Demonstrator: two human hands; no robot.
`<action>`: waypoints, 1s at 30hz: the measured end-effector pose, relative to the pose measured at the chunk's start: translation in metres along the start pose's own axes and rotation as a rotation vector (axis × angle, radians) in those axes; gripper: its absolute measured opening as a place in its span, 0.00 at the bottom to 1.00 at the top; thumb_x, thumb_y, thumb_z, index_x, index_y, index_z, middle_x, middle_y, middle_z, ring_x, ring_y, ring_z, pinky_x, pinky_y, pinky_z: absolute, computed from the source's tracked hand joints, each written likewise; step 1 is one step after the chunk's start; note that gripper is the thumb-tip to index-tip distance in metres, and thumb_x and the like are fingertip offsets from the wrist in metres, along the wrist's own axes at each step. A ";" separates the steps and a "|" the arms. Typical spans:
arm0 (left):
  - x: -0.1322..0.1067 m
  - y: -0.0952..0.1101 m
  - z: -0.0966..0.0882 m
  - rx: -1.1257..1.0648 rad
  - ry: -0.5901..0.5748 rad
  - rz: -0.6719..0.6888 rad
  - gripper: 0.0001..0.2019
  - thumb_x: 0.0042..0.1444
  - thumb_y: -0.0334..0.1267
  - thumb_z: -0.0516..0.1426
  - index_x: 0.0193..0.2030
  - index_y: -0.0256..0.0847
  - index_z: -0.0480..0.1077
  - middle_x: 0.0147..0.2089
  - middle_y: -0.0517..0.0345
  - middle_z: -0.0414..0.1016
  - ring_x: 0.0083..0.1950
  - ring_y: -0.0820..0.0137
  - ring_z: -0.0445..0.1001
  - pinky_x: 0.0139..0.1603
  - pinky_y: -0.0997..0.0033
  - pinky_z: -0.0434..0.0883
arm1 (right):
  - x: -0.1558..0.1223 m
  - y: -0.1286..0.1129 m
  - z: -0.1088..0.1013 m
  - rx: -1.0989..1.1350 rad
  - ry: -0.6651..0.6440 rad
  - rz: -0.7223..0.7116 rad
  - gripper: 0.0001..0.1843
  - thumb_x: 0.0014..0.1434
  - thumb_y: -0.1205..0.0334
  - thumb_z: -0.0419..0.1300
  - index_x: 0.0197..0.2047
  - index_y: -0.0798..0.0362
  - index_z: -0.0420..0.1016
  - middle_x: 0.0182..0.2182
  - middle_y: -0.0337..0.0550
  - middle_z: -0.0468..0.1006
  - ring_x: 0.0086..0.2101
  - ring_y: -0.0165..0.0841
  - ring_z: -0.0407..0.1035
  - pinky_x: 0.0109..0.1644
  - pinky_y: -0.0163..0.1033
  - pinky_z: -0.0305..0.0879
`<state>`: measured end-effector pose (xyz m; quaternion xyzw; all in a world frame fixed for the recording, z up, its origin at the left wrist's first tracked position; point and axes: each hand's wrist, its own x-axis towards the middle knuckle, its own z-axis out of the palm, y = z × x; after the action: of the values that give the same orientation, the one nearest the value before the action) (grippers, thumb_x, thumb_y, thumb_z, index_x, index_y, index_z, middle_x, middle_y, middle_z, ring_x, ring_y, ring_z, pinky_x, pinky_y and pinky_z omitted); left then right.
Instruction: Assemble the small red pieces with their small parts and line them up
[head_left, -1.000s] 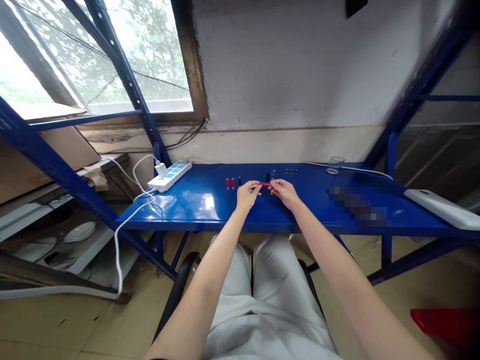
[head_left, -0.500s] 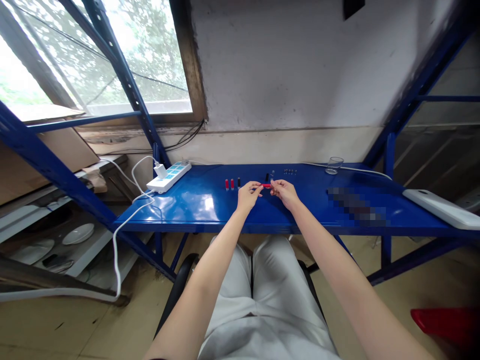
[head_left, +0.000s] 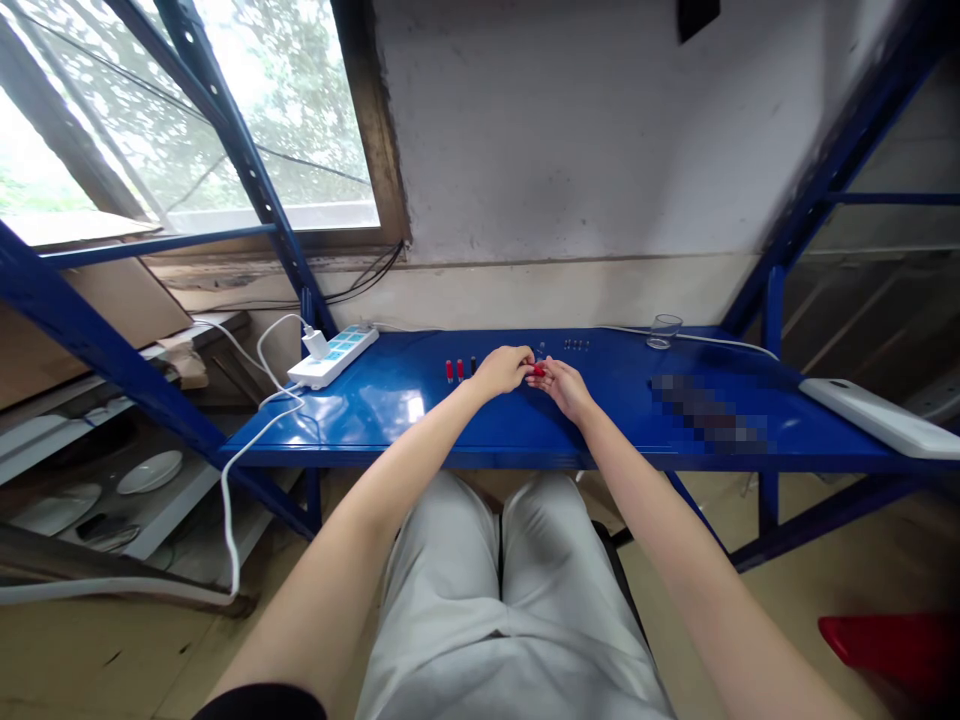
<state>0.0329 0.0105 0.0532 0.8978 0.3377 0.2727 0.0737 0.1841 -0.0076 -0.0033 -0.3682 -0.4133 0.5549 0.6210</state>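
Observation:
My right hand (head_left: pixel 564 385) is closed, with a small red cylinder (head_left: pixel 538 370) pinched in its fingertips. My left hand (head_left: pixel 507 370) is beside it, palm down, fingers bent together around the far side of the red piece. What those left fingers grip, if anything, is hidden. To the left on the blue table stand two red cylinders with pale metallic ends (head_left: pixel 454 370) and a black one (head_left: pixel 473 365), partly beside my left wrist. Just beyond my fingers is a small clear piece (head_left: pixel 541 349). Several tiny metallic pieces (head_left: pixel 577 345) form a row behind my right hand.
A white power strip (head_left: pixel 334 357) with a plugged-in charger lies at the table's left end. A clear glass (head_left: pixel 664 331) stands at the back right. Farther right are a blurred-out dark object (head_left: pixel 709 413) and a white flat device (head_left: pixel 877 415). Blue frame posts flank the table.
My left hand has let go of the red cylinder's left end and moved slightly forward, now covering where a black cylinder lay. My right hand has kept the red cylinder and tilted it.

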 end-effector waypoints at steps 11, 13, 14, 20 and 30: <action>0.044 0.001 -0.051 0.262 -0.213 -0.093 0.07 0.43 0.23 0.56 0.29 0.37 0.71 0.33 0.50 0.73 0.40 0.63 0.71 0.44 0.68 0.64 | 0.002 -0.002 -0.003 -0.037 0.061 -0.080 0.15 0.53 0.49 0.60 0.29 0.53 0.67 0.28 0.46 0.77 0.33 0.34 0.74 0.42 0.40 0.71; 0.045 -0.001 -0.052 0.309 -0.270 -0.117 0.07 0.41 0.21 0.56 0.25 0.36 0.70 0.33 0.48 0.73 0.43 0.60 0.71 0.46 0.66 0.63 | 0.002 -0.002 -0.003 -0.046 0.074 -0.094 0.15 0.53 0.49 0.60 0.29 0.53 0.67 0.27 0.45 0.77 0.32 0.34 0.74 0.42 0.40 0.71; 0.044 -0.002 -0.051 0.323 -0.289 -0.127 0.07 0.40 0.21 0.57 0.24 0.35 0.70 0.34 0.46 0.73 0.44 0.58 0.71 0.46 0.65 0.63 | 0.001 -0.002 -0.003 -0.044 0.078 -0.095 0.14 0.53 0.50 0.61 0.29 0.53 0.67 0.27 0.45 0.77 0.32 0.33 0.73 0.41 0.40 0.72; 0.035 -0.016 -0.042 0.379 -0.342 -0.174 0.05 0.40 0.24 0.58 0.21 0.36 0.70 0.35 0.44 0.73 0.48 0.55 0.70 0.49 0.63 0.63 | 0.001 -0.002 0.000 -0.028 0.080 -0.068 0.12 0.52 0.54 0.61 0.28 0.54 0.68 0.25 0.44 0.76 0.28 0.31 0.73 0.36 0.37 0.71; 0.031 -0.035 -0.037 0.422 -0.344 -0.195 0.05 0.41 0.27 0.59 0.21 0.38 0.68 0.32 0.47 0.74 0.45 0.61 0.70 0.49 0.65 0.63 | 0.000 -0.002 0.001 -0.056 0.076 -0.044 0.11 0.50 0.55 0.63 0.28 0.53 0.68 0.24 0.43 0.76 0.26 0.31 0.72 0.34 0.36 0.71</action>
<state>0.0119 0.0549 0.0869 0.8896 0.4544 0.0319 -0.0324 0.1841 -0.0080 -0.0007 -0.3972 -0.4127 0.5150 0.6376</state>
